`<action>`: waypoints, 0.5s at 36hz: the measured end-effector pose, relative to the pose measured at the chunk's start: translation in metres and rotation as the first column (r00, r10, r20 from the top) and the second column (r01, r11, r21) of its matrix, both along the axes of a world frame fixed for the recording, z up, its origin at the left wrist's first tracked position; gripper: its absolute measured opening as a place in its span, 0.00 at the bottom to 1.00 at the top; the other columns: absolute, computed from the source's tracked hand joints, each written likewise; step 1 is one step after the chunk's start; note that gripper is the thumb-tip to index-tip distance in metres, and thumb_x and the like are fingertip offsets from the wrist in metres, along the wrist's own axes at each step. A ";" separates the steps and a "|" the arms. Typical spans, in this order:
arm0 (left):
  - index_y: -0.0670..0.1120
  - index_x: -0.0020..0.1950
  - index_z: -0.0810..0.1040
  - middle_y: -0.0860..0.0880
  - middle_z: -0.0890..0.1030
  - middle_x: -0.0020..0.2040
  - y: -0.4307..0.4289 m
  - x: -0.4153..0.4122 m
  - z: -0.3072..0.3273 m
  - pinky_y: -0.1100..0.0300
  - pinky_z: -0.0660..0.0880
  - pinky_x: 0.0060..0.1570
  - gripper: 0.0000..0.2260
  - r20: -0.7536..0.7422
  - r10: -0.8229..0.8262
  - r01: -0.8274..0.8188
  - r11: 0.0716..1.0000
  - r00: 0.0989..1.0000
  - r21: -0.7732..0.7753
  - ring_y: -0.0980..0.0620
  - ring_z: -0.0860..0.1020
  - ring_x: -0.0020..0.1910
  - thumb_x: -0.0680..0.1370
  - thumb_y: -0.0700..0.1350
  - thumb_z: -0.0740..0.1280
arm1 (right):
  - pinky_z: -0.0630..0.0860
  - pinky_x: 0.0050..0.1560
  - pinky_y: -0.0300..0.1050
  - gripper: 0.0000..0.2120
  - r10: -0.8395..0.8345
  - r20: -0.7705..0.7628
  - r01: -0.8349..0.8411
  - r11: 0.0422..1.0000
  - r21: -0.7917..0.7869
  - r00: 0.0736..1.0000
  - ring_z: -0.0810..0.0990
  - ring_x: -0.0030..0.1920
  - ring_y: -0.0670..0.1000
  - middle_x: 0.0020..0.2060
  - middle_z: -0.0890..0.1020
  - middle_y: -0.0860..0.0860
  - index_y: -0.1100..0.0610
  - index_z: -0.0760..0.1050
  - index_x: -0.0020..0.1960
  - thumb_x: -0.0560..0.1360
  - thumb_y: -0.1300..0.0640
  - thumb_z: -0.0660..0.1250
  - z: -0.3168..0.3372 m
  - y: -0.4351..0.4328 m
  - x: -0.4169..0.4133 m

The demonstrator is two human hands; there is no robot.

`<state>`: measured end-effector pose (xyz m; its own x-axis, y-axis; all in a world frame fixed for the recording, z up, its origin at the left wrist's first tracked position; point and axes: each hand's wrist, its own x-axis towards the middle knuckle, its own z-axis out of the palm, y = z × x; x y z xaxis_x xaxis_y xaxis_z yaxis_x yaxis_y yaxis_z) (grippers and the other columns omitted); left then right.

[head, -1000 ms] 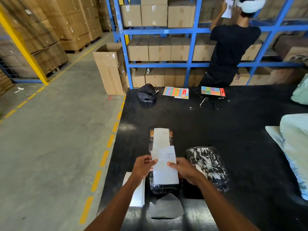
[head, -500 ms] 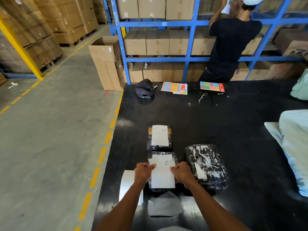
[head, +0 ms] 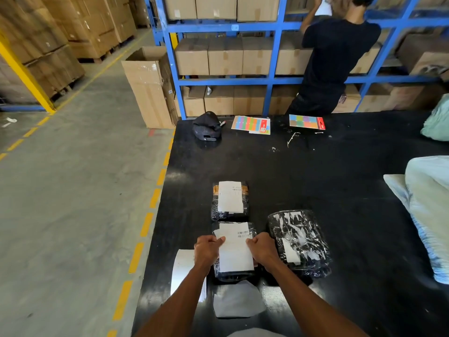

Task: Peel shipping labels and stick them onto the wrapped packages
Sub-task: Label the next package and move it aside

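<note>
A white shipping label (head: 235, 249) lies on a small dark plastic-wrapped package (head: 234, 276) near the table's front edge. My left hand (head: 206, 251) grips the label's left edge and my right hand (head: 262, 249) its right edge. Just beyond sits a second wrapped package (head: 229, 215) with a white label (head: 230, 197) on top. To the right lies a larger wrapped package (head: 300, 242) with no full label. A stack of white label sheets (head: 183, 271) rests at the left, partly under my left forearm.
The black table (head: 315, 178) carries a grey sheet (head: 238, 302) at the front, a black cap (head: 207, 126), two colourful sticker cards (head: 251, 124) at the back, and pale green bags (head: 427, 203) at the right. A person in black (head: 332, 59) stands at the blue shelving (head: 272, 80).
Both hands have brought the label down from the air onto the near package. It now lies flat on the wrap with the hands at its sides.
</note>
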<state>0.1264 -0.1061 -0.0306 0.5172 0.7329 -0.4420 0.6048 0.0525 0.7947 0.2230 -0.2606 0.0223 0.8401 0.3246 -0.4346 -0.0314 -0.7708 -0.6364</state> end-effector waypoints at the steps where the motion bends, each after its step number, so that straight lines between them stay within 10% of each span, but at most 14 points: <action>1: 0.46 0.28 0.74 0.45 0.81 0.30 0.000 0.000 0.000 0.46 0.83 0.38 0.19 -0.002 0.003 -0.003 1.000 1.000 -0.002 0.48 0.79 0.29 0.73 0.50 0.77 | 0.67 0.36 0.41 0.24 -0.001 0.001 0.001 1.000 -0.001 1.000 0.68 0.26 0.46 0.22 0.70 0.46 0.55 0.65 0.26 0.77 0.56 0.70 0.001 0.000 0.000; 11: 0.44 0.34 0.78 0.48 0.78 0.31 0.001 0.004 -0.004 0.64 0.74 0.28 0.15 -0.029 0.020 -0.020 1.000 0.999 -0.012 0.54 0.75 0.24 0.72 0.52 0.77 | 0.68 0.37 0.42 0.22 -0.025 0.000 0.025 0.998 -0.066 1.000 0.74 0.32 0.53 0.24 0.72 0.49 0.57 0.67 0.27 0.77 0.55 0.68 0.003 0.005 -0.001; 18: 0.45 0.31 0.77 0.50 0.76 0.27 0.004 0.007 -0.010 0.60 0.75 0.32 0.16 -0.041 0.030 -0.030 0.999 0.999 -0.013 0.54 0.74 0.23 0.70 0.51 0.79 | 0.76 0.45 0.45 0.12 -0.011 -0.030 0.007 0.991 -0.134 0.999 0.84 0.51 0.61 0.47 0.85 0.60 0.62 0.79 0.45 0.77 0.53 0.66 0.011 0.010 -0.001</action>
